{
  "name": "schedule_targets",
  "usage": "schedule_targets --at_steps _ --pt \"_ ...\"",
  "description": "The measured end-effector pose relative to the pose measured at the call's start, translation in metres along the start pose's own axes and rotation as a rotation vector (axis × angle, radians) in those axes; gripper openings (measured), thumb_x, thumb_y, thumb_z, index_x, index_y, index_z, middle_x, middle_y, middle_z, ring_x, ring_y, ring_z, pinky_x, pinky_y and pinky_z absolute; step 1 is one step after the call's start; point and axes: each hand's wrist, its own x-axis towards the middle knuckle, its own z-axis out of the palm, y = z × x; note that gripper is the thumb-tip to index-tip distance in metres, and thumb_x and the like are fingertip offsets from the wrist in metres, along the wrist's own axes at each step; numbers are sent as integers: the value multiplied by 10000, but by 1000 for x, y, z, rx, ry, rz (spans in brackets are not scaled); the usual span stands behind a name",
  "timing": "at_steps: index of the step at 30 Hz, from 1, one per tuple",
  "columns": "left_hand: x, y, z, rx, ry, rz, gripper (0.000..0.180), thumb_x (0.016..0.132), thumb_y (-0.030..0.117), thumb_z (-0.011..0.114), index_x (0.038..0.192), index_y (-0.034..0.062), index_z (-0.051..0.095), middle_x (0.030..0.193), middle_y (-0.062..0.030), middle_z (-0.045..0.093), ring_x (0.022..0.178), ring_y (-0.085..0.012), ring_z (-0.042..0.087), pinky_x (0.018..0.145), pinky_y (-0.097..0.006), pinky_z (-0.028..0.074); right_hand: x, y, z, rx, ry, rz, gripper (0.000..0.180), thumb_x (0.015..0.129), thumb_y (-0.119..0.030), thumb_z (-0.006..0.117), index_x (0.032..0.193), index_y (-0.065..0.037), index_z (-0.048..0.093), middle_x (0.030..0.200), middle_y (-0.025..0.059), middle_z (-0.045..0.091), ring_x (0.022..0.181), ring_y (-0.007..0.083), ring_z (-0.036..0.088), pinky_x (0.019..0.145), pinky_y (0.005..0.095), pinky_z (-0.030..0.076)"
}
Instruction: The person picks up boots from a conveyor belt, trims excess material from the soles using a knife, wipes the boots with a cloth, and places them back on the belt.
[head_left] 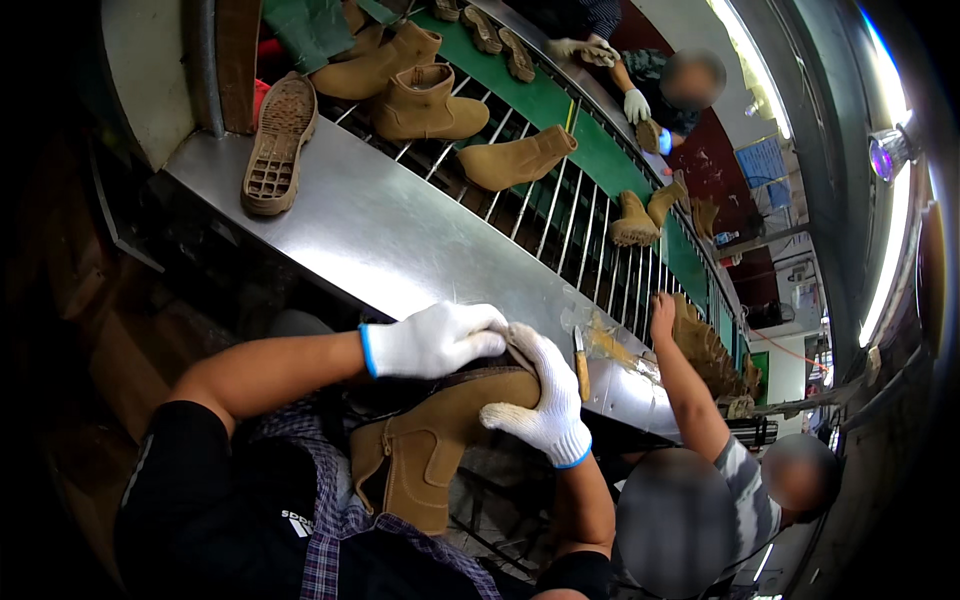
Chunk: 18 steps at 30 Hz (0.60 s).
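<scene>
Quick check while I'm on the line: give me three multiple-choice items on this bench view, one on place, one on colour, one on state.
1. Where does the loose sole lie?
A. on the steel shelf
B. on the green belt
C. in the person's lap

2. What colour are the gloves on both hands?
A. black
B. white with blue cuffs
C. yellow

3. How is the tan boot held?
A. by the left hand only
B. by neither hand
C. with both hands on it

Answers: 1 A, it rests tread up on the steel shelf. 2 B, left hand and right hand show it. 3 C, both gloves press on its toe end.
</scene>
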Motion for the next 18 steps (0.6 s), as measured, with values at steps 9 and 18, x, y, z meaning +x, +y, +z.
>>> schedule_targets --at_steps 9,18 --pt "-28 0 -22 -162 -386 -196 651 999 107 664 1619 -20 509 1489 -201 668 1295 -228 680 1105 -393 562 -4 12 -9 -40 -176 227 825 780 -491 979 1389 -9 701 1266 213 759 1173 350 747 1048 438 582" --pt "-47 29 -22 194 -334 -253 832 936 56 596 1728 70 341 1381 -311 693 1132 -397 784 1022 -451 642 2 20 -5 -25 -211 227 878 802 -448 975 1484 -21 625 1243 192 769 1169 312 761 1033 421 595"
